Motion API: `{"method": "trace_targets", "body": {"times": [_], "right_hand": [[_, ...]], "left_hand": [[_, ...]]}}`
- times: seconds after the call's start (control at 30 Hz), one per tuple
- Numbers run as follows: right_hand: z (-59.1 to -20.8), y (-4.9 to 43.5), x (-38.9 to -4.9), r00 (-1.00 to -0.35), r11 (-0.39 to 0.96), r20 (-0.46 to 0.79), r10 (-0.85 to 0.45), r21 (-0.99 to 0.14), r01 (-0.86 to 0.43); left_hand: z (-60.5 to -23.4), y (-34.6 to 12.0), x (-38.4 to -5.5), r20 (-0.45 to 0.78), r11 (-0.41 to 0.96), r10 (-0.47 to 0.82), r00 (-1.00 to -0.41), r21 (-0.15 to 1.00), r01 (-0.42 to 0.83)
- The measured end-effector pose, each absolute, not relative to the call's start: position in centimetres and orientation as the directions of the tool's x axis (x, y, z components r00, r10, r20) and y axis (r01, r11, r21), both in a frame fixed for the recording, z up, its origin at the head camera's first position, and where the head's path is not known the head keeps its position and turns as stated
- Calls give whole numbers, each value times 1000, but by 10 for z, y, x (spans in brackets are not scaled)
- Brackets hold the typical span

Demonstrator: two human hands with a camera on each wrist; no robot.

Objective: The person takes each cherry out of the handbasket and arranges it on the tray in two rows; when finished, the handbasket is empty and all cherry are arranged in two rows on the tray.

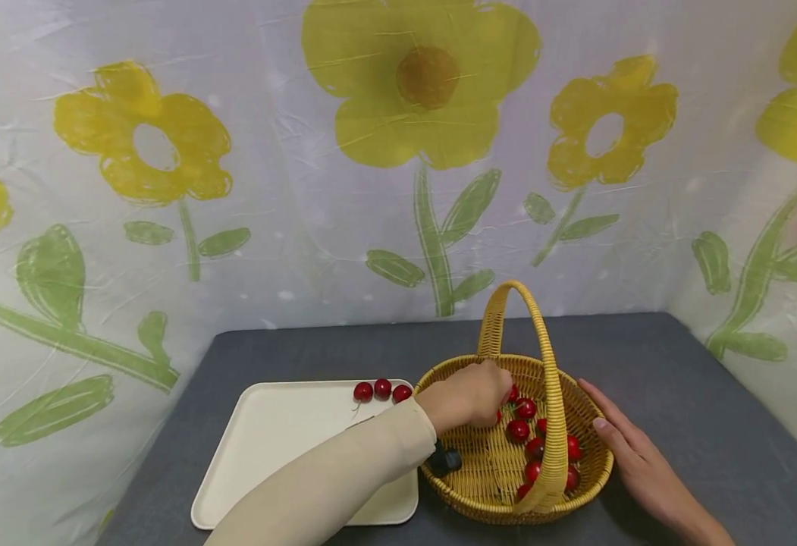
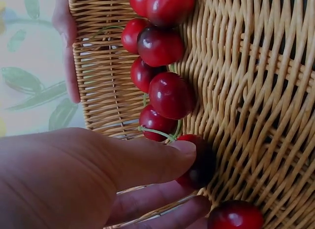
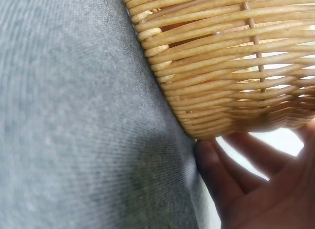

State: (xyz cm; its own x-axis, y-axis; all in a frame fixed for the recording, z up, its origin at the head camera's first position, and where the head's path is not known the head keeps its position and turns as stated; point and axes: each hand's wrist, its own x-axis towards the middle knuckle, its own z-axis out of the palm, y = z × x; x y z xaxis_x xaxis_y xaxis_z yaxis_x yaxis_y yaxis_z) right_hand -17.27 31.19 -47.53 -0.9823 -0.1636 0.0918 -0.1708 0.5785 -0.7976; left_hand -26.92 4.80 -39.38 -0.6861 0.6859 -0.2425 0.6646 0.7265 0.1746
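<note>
My left hand reaches down into a yellow wicker basket, beneath its arched handle. In the left wrist view its thumb and fingers pinch a dark red cherry against the woven bottom. Beside that cherry runs a row of red cherries, some with green stems, along the basket wall. My right hand rests against the outside of the basket at its right. In the right wrist view, the fingers touch the wicker wall with nothing held between them.
A white rectangular tray lies left of the basket, with a few cherries by its far right edge. Both stand on a dark grey table. Behind hangs a flower-printed curtain. The basket's tall handle arches over the cherries.
</note>
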Motion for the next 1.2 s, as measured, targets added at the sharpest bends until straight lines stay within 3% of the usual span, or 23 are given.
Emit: {"method": "trace_targets", "body": {"times": [0.23,0.43,0.6,0.73,1.0,1.2], "right_hand": [[-475,312,-172,-981,592,97,-166,-786,-178],[-475,313,-172,-983,611,79,-165,-774,-165],[-475,313,-173,-982,601,82,-168,-782,-168],[-476,313,-173,-982,597,82,-168,-784,-167],[-475,314,-171,-984,597,60,-165,-789,-148],[-475,311,-171,-984,584,58,-170,-798,-148]], "left_hand": [[-387,47,-269,-216,677,736,-642,210,706],[-369,41,-269,-124,580,812,-570,285,763],[-352,23,-255,-48,526,836,-547,358,772],[-344,-2,-240,24,494,822,-570,468,732],[-346,-70,-219,168,327,704,-691,786,524],[-358,-124,-211,299,176,598,-744,857,485]]}}
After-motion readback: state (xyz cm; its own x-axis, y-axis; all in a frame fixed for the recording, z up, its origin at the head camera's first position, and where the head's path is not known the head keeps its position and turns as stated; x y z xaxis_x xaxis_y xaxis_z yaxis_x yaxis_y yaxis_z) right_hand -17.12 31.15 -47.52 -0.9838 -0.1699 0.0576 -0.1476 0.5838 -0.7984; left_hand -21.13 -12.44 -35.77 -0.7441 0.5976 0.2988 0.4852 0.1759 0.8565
